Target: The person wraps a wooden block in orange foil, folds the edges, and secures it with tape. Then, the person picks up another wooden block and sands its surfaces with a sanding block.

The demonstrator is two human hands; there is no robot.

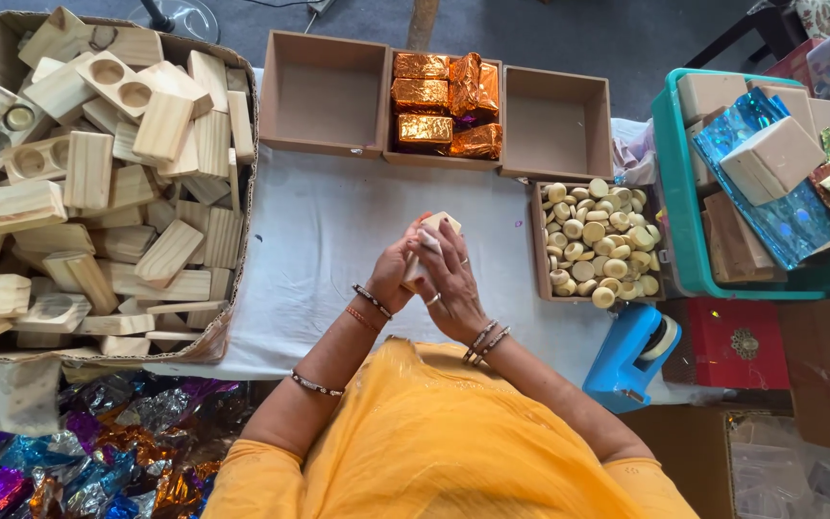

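My forearms come up together over the middle of the desk (319, 240), elbows spread and wrists close, bangles on both. My left hand (398, 271) and right hand (451, 279) press toward each other, fingers curled and closed around a small pale wooden block (431, 231); its top corner pokes out above my fingertips, the rest is hidden between my palms. The block sits above the white cloth, not touching it.

To my left a big cardboard box (242, 115) is heaped with bare wooden blocks, some with round hollows. Along the far edge stand three shallow brown trays: the left tray (324, 91) and the right tray (557, 120) hold nothing, the middle tray (396, 154) holds packages wrapped in shiny orange-gold foil. Just right of my hands a smaller tray (536, 240) is full of round cream-coloured pieces. Beyond it a teal bin (670, 192) carries plain blocks and blue and green foil sheets. A blue tape dispenser (626, 356) lies near my right elbow, and crumpled foil sheets (98, 442) of many colours lie below the desk at my left.
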